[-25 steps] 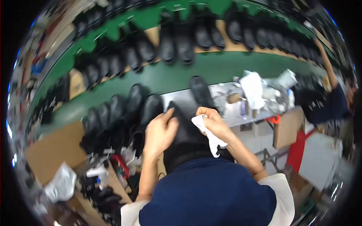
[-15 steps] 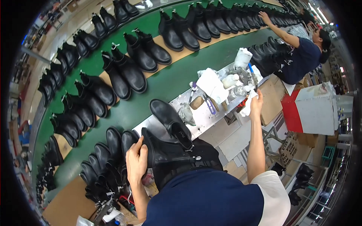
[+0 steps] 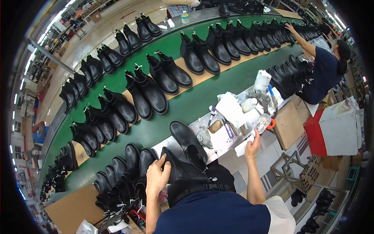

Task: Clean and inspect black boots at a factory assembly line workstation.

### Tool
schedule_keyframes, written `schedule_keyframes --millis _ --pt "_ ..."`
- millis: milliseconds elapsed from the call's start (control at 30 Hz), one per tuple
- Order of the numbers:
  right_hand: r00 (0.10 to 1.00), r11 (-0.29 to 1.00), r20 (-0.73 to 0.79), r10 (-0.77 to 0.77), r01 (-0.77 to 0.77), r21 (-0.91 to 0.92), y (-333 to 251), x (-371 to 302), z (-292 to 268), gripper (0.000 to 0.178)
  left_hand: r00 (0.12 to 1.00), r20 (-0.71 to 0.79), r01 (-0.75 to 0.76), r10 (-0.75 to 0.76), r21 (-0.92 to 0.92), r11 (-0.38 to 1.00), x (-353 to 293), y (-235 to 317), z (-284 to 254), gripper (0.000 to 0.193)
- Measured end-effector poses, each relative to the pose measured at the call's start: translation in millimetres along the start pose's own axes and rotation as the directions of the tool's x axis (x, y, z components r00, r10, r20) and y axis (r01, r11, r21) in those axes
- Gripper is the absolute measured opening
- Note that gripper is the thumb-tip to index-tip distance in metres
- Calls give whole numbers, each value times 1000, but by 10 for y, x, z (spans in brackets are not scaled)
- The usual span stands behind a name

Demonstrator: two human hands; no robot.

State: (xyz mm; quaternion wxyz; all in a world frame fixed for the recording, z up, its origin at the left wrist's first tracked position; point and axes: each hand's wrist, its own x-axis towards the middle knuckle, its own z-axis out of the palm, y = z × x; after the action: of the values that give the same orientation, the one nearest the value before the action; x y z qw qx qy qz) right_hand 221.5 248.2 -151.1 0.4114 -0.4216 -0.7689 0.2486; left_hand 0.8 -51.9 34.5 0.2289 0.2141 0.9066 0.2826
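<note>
My left hand (image 3: pixel 157 176) is closed on the sole end of a black ankle boot (image 3: pixel 189 171), which lies on its side across my lap. My right hand (image 3: pixel 252 148) pinches a folded white cloth (image 3: pixel 242 147) beside the front edge of the metal work shelf (image 3: pixel 218 145). Just beyond its fingertips lies a clear plastic bottle (image 3: pixel 262 122). Another black boot (image 3: pixel 184 134) leans on the shelf, toe pointing away and its opening toward me. A grey rag (image 3: pixel 204 138), a brown block (image 3: pixel 215 126) and purple-handled scissors (image 3: pixel 228 130) lie between that boot and my right hand.
Rows of black boots (image 3: pixel 148 93) stand on the green conveyor (image 3: pixel 163 119) ahead. More boots (image 3: pixel 119 165) crowd my left side. White paper (image 3: pixel 230 107), a white bottle (image 3: pixel 249 104) and a roll (image 3: pixel 262 80) sit on the shelf. A co-worker (image 3: pixel 323 74) reaches over the conveyor at right.
My right hand has drawn back from the bottle toward me, bringing the white cloth with it. The left hand keeps its grip on the boot. The whole view has shifted.
</note>
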Motion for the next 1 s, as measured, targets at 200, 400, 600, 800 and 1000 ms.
schedule_keyframes --millis 200,400,600,800,1000 --pt "978 929 32 208 -208 308 155 574 70 41 999 34 37 -36 -13 999 -33 -36 -22 45" --pt "885 886 203 419 -448 120 313 1258 26 35 995 44 96 -93 -73 993 -133 -147 -34 48" --pt "448 691 891 75 -667 278 -1825 724 -5 37 999 -40 -8 2 -131 991 -135 -166 -5 46" --pt "-67 663 938 -340 -724 188 -2321 -42 499 23 994 -1 107 -108 -154 982 -64 -137 -52 52" --pt "-154 774 959 -239 -626 93 -2488 -221 464 9 990 -31 132 -139 -160 978 -153 -197 11 49"
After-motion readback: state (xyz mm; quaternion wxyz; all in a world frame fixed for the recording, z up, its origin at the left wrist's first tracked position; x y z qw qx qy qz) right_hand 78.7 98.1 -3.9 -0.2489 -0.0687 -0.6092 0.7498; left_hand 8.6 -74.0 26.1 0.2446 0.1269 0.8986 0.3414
